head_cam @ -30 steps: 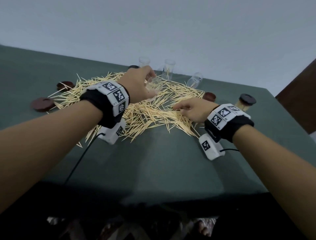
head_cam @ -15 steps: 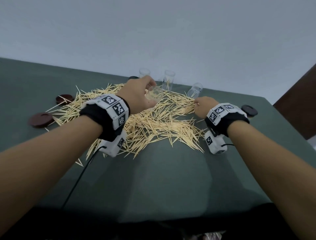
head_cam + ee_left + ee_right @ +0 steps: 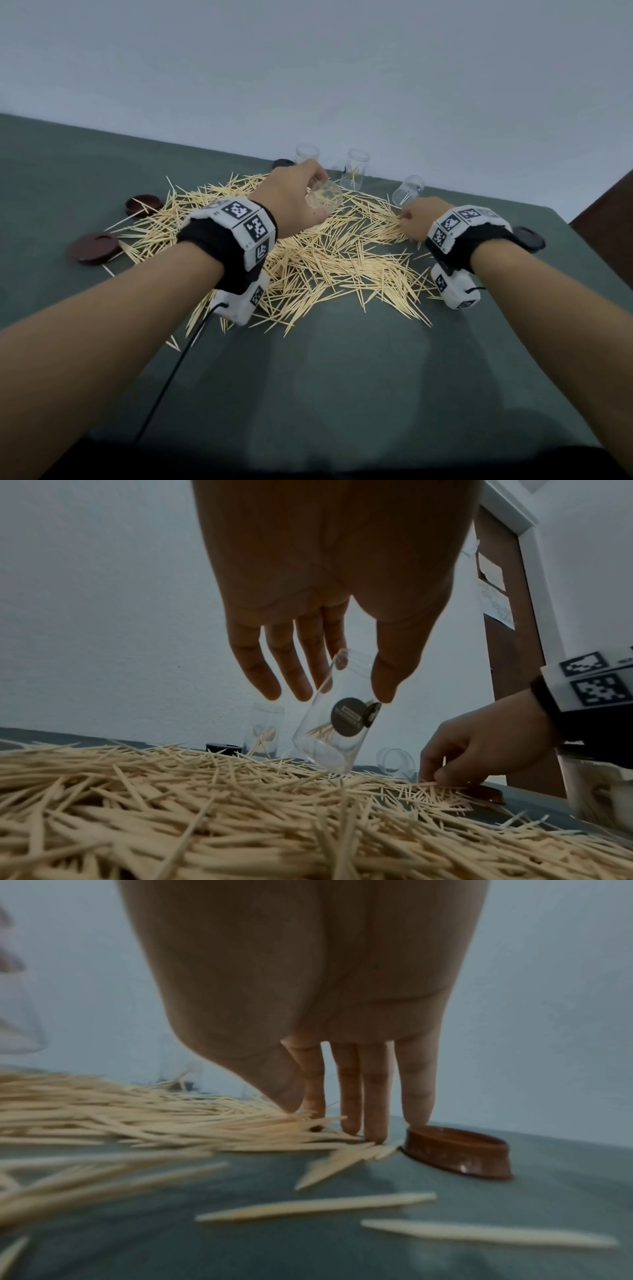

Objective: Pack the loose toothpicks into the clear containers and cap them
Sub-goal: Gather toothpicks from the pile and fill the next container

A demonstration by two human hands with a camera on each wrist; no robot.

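- I am seeing the loose toothpicks [image 3: 329, 253] lying as a broad pale heap on the green table, criss-crossed, with strays trailing off its near edge.
- A clear container [image 3: 323, 200] is hanging tilted above the far side of that heap, a few toothpicks lying inside it and a dark round label showing on its wall [image 3: 346, 719].
- Two more containers [image 3: 356, 169] are standing upright beyond the heap; another [image 3: 407, 190] is lying on its side at its far right edge.
- Brown caps [image 3: 92, 246] are resting left of the heap; one [image 3: 457, 1152] is sitting at its right edge.
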